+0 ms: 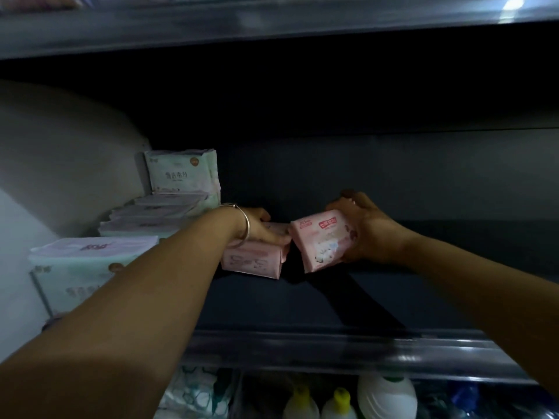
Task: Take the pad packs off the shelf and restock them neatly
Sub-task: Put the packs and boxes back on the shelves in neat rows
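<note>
We cannot read the blurred print on the pink pack [251,261], and the bottles [338,403] below are cut off.

Green-white pad packs [169,207] are crowding the shelf's [423,297] left end; pink packs [251,258] are blocking mid-shelf (the dark right stretch is lying open).

Pink packs [323,240] — pale-green packs [181,176]
</note>
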Demonstrator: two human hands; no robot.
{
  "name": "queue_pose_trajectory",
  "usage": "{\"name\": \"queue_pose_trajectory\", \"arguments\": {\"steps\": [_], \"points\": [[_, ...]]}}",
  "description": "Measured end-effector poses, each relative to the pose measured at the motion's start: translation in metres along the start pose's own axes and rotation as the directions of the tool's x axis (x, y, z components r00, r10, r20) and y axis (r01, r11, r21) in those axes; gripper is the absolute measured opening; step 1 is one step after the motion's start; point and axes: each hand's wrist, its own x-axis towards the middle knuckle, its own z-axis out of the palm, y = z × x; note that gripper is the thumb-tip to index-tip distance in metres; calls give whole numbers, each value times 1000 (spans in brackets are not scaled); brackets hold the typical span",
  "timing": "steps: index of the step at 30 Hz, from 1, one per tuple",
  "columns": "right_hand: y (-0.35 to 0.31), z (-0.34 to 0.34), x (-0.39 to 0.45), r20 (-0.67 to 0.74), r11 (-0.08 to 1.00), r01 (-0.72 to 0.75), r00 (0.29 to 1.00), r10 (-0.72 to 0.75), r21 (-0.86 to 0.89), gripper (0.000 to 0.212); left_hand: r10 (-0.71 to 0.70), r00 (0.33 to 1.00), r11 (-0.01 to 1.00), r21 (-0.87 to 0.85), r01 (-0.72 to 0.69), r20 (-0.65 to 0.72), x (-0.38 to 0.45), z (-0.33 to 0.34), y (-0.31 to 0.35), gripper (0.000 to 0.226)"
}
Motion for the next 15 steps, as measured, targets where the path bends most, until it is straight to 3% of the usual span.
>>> {"name": "queue_pose_trajectory", "arguments": {"steps": [4, 8, 11, 15], "points": [[0, -6, -6, -42, 999, 31, 999, -29, 45, 86, 7, 998, 1000, 24, -9, 58, -3, 2, 8, 72], [-1, -10, -10, -105, 992, 15, 994, -2, 129, 84, 44, 993, 998, 33, -48, 105, -9, -6, 13, 70], [-4, -9, -7, -164, 982, -18, 985, 49, 187, 87, 153, 983, 980, -145, -137, 104, -10, -9, 21, 66], [-11, -10, 4, -250, 963, -15, 965, 84, 268, 84, 272, 959, 837, -471, -279, -84, -6, -5, 41, 49]]}}
